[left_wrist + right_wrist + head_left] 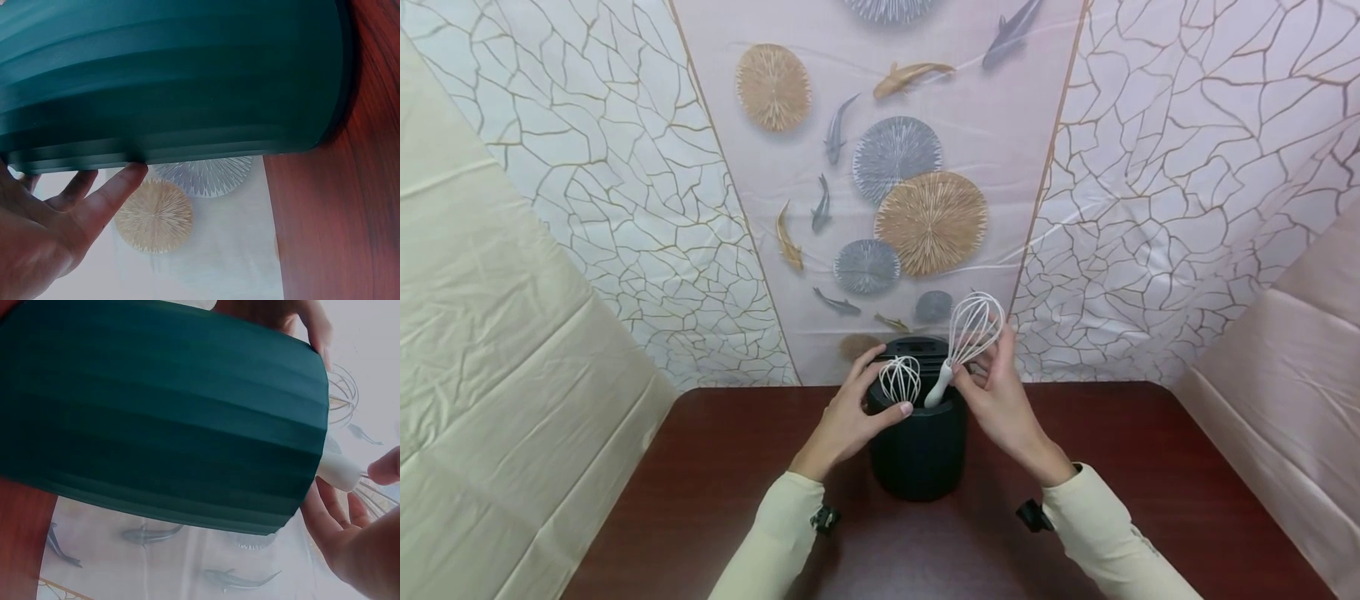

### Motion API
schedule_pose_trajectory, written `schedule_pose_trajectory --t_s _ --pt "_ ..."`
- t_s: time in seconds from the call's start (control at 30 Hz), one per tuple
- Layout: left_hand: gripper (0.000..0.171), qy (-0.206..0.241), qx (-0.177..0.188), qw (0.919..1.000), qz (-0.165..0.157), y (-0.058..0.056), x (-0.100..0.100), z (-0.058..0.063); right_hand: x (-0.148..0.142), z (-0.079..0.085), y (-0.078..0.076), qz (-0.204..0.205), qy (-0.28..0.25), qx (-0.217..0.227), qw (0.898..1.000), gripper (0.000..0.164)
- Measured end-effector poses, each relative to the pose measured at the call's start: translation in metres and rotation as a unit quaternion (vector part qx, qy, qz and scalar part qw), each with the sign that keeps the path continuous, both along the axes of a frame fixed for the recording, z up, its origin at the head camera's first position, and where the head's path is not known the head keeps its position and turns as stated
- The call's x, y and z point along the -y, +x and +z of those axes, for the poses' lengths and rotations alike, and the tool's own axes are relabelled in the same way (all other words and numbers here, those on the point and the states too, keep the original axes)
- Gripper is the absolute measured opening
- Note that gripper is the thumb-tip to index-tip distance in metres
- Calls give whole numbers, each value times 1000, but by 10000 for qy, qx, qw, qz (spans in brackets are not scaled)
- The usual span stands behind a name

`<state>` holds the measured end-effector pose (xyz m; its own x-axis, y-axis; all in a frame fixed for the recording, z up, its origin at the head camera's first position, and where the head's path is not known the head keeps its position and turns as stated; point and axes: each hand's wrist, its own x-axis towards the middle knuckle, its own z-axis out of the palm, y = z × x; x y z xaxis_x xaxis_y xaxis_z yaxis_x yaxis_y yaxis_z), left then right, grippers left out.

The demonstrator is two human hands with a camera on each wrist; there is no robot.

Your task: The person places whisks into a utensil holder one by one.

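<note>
A dark green utensil holder (917, 458) with a ribbed side stands upright at the back of the table. My left hand (850, 417) grips its rim from the left, thumb at the front edge and fingers spread along the far side. Inside, a smaller white wire whisk (900, 379) stands with its wire head above the rim. With my right hand (1003, 408) I pinch a larger whisk (976, 329) where wires meet handle. Its head points up and right, and the lower end of its white handle (339, 470) is at the holder's opening.
The dark red-brown wooden table (715, 500) ends just behind the holder. A patterned cloth (880, 208) with fish and round motifs hangs behind it. Pale cloth walls (512, 333) close in on both sides.
</note>
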<state>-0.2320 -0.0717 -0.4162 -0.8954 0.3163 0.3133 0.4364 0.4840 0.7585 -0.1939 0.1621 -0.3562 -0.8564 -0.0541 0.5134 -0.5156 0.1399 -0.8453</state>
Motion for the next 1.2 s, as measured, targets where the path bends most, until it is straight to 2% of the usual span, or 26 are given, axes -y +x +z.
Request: schedule_pose_trajectory --t_s 0.23,0.57,0.8,1.2 --pt "69 97 -26 9999 -62 -1 0 -1 5 0 0 -168 308 -232 9991 83" --pt "69 211 102 9997 -70 -1 0 -3 12 -3 -1 -430 903 -518 9936 93" --pt "66 260 177 9995 -80 -1 1 -3 12 -6 -3 -431 1144 -845 9889 99" --pt "67 200 15 9997 -119 -1 -1 -1 9 -14 1 -864 1228 -882 9847 83"
